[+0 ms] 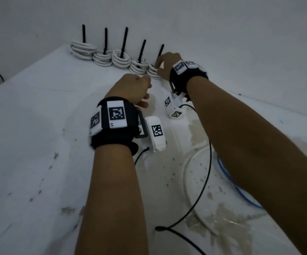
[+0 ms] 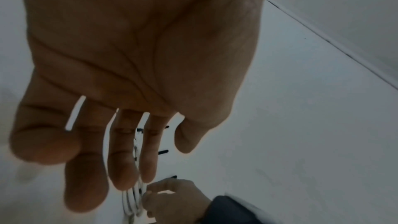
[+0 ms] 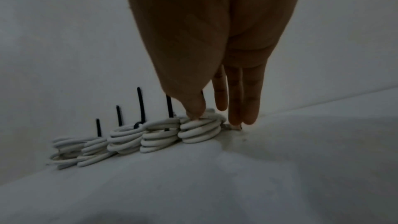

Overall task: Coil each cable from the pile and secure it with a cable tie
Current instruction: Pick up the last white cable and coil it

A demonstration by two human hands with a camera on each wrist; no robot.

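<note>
Coils of white round cable, five in a row, at the far edge of the stained white table, close against the pale wall. Thin black cable ties standing upright out of the coils, one to each. Neighbouring coils touching or nearly touching in the right wrist view.

Right hand at the rightmost white coil. Thumb tip pressed on the top turn, index finger curled to the far side in the left wrist view, so a pinch on that coil. Other fingers straight and pointing down, tips at the table just beside the coil. Black tie of this coil rising just behind the knuckles.

Left hand near the right one, just short of the row, above the table. Palm bare in the left wrist view, fingers straight and slightly spread, gripping nothing and touching nothing.

Loose white cable loop on the near part of the table, under the right forearm. Blue cable beside it, partly hidden by the same forearm.
</note>
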